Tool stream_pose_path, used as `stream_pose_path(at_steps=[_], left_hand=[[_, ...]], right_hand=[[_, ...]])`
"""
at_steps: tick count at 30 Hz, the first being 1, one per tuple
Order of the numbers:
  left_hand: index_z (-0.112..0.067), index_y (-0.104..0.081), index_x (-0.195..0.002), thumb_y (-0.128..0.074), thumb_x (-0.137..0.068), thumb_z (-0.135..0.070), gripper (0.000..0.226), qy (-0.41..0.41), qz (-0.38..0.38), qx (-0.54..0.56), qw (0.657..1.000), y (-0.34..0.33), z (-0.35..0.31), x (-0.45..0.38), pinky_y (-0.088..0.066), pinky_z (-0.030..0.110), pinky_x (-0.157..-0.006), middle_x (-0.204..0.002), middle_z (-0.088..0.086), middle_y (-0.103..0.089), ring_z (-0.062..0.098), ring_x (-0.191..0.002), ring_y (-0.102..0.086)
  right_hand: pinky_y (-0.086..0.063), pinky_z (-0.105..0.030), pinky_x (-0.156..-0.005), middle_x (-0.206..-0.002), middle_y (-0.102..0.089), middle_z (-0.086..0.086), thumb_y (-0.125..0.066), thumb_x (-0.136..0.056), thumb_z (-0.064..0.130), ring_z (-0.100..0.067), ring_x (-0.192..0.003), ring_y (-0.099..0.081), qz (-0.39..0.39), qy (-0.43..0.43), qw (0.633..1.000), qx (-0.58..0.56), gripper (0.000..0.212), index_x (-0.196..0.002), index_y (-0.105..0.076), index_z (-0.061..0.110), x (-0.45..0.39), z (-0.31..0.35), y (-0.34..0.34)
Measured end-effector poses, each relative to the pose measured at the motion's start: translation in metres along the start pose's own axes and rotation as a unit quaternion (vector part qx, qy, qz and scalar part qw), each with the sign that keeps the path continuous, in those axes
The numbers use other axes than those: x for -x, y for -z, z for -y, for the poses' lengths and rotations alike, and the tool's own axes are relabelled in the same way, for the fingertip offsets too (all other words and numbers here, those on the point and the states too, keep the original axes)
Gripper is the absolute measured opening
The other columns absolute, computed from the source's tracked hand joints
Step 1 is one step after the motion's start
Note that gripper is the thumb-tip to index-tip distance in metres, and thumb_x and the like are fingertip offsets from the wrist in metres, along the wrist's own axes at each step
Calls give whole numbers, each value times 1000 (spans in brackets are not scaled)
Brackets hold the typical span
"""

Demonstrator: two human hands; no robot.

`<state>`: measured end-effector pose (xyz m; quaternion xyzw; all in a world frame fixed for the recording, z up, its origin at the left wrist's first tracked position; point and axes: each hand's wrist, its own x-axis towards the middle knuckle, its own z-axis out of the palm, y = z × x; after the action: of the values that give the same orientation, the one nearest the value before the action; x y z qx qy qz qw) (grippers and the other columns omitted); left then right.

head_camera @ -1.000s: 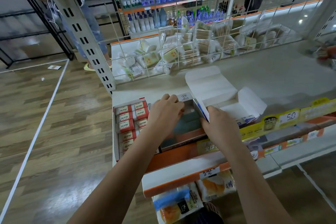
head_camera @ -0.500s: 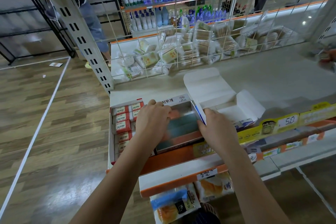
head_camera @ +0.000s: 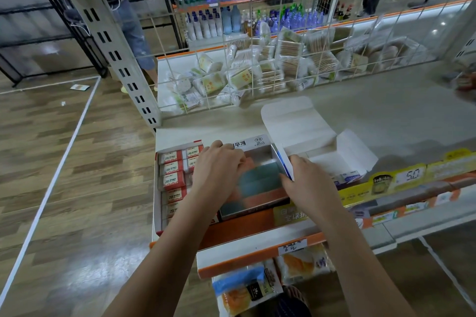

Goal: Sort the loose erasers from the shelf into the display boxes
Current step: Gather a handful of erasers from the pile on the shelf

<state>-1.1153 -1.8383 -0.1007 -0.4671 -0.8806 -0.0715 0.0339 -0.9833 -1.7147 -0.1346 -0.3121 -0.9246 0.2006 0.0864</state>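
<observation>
Both hands work the middle box (head_camera: 257, 183) on the shelf (head_camera: 386, 121): left hand (head_camera: 219, 170) fingers curl onto erasers (head_camera: 260, 177) lying crosswise, while right hand (head_camera: 306, 183) pinches the box's right wall.

Bare forearms, no sleeves; hands (head_camera: 219, 170) without gloves or rings.

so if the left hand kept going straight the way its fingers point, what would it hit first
Probably the back wall of the middle display box, the white panel with printed lettering. The left hand already has its fingertips close to that wall, though depth is hard to judge.
</observation>
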Motion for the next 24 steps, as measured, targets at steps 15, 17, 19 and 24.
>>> stream_pose_path(at_steps=[15, 17, 19, 24], left_hand=[[-24, -51, -127, -45, -93, -48, 42, -163, -14, -2, 987, 22, -167, -72, -38, 38, -89, -123, 4, -56, 27, -114, -47], [-23, -48, -129, -46, -92, -49, 45, -179, 4, 8, 984, 15, -212, -80, -37, 39, -91, -125, 6, -53, 28, -117, -45], [-22, -47, -129, -47, -91, -50, 47, -193, 18, 15, 981, 6, -258, -90, -37, 40, -92, -126, 7, -51, 28, -118, -43], [-21, -47, -130, -51, -88, -52, 52, -213, 41, 46, 975, -17, -366, -112, -38, 41, -94, -129, 8, -44, 29, -120, -40]], right_hand=[[-39, -34, -96, -127, -51, -6, -59, -89, 29, -25, -118, -47, -78, -8, 993, 86, 42, -128, -49, 17, 3, -106, 128], [-38, -36, -97, -131, -48, -7, -58, -89, 30, -26, -120, -44, -71, -29, 990, 121, 46, -132, -46, 18, 12, -148, 148], [-38, -37, -97, -133, -45, -7, -58, -89, 32, -27, -122, -42, -73, -55, 988, 128, 49, -134, -43, 19, 22, -192, 166], [-36, -37, -98, -135, -44, -10, -60, -87, 34, -31, -123, -41, -111, -133, 980, 99, 55, -136, -42, 16, 44, -288, 200]])
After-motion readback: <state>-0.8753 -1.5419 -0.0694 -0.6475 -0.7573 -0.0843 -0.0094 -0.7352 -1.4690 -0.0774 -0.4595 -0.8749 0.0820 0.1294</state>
